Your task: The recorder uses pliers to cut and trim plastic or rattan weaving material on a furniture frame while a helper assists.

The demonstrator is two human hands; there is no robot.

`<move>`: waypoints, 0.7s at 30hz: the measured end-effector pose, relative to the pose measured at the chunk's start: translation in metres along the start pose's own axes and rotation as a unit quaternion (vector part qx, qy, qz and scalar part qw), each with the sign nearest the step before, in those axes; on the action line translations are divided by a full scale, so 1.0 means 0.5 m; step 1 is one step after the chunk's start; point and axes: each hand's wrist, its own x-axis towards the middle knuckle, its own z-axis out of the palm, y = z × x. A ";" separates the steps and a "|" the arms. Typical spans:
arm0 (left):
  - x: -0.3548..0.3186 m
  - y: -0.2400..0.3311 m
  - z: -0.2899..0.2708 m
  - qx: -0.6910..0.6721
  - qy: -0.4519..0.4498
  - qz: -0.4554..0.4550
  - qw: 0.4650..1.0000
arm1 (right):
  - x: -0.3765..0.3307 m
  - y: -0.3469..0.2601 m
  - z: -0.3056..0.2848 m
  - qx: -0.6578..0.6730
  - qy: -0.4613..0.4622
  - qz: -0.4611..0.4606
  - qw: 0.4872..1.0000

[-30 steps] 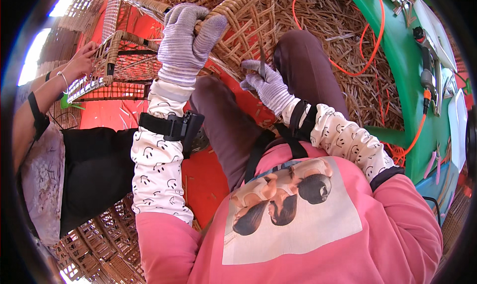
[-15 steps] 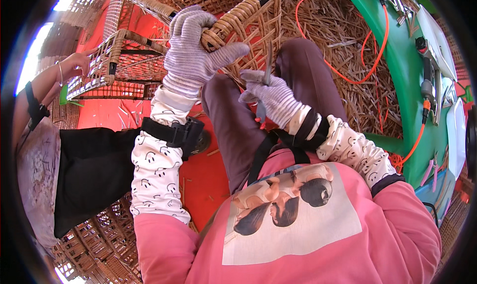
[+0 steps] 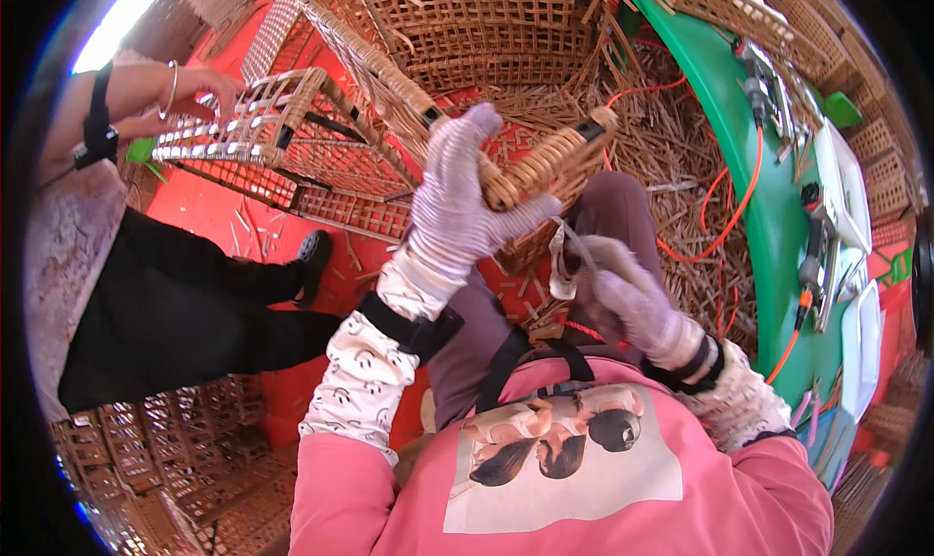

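Note:
My left hand (image 3: pixel 455 191), in a striped knit glove, grips the wrapped corner of a woven rattan basket (image 3: pixel 553 172) above my knees. Its fingers curl over the far side and the thumb stretches along the near side, below the corner. Just to the right, my gloved right hand (image 3: pixel 632 293) is closed around a slim hand tool (image 3: pixel 578 243), whose grey metal tip points up toward the basket near my left thumb. The fist hides most of its handle, and blur keeps its exact kind from showing. A loose pale strip (image 3: pixel 559 264) hangs beside the tip.
At left, another person's hand (image 3: pixel 209 89) touches a second rattan basket (image 3: pixel 282 118). Stacked baskets (image 3: pixel 477 21) stand at the far side. Cane scraps (image 3: pixel 671 138) cover the floor. Along the right runs a green table (image 3: pixel 783 293) with a power tool (image 3: pixel 809 254) and orange cord (image 3: pixel 715 245).
The basket has turned and shifted right with my left hand, which has come nearer. My right hand has moved right and slightly nearer, still holding the tool. The view has shifted.

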 end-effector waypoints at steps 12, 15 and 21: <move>-0.051 0.000 0.028 0.078 0.136 -0.066 0.985 | 0.037 -0.220 0.005 -0.524 -0.090 -0.127 0.837; -0.059 -0.010 0.034 0.010 0.152 -0.079 0.985 | 0.053 -0.242 0.026 -0.573 -0.094 -0.133 0.803; -0.057 0.004 0.038 -0.005 0.178 -0.098 0.979 | 0.060 -0.276 0.045 -0.635 -0.101 -0.121 0.756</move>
